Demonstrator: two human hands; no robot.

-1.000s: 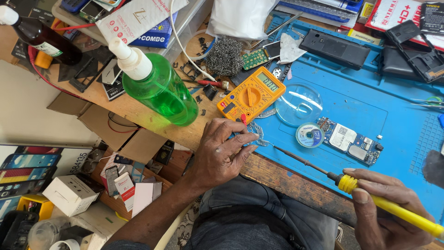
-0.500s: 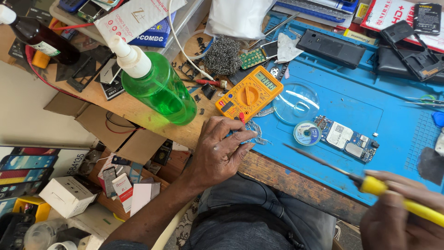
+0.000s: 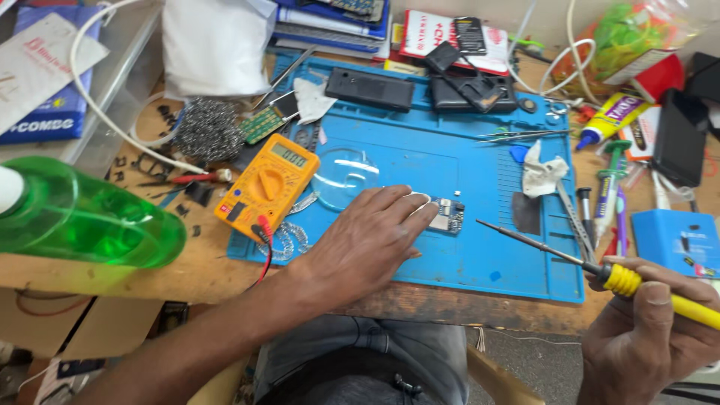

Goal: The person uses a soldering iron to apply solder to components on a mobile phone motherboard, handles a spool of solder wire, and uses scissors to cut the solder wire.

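Note:
My left hand [image 3: 366,238] lies flat on the blue work mat [image 3: 450,161], its fingertips resting on a small circuit board [image 3: 448,215] and covering most of it. My right hand [image 3: 651,334] grips the yellow handle of a soldering iron [image 3: 600,271] at the lower right. The iron's metal tip points up and left, ending a short way right of the board without touching it.
A yellow multimeter [image 3: 267,185] with red and black leads sits left of my hand beside a clear round lens [image 3: 345,177]. A green bottle [image 3: 86,222] lies at the left edge. Steel wool [image 3: 208,130], tweezers [image 3: 525,135], glue tube [image 3: 611,121], screwdrivers [image 3: 604,199] and dark phone parts [image 3: 420,90] crowd the bench.
My left hand has slid from the bench's front edge onto the mat and over the circuit board. The view has swung right and closer. The soldering iron stays held at lower right.

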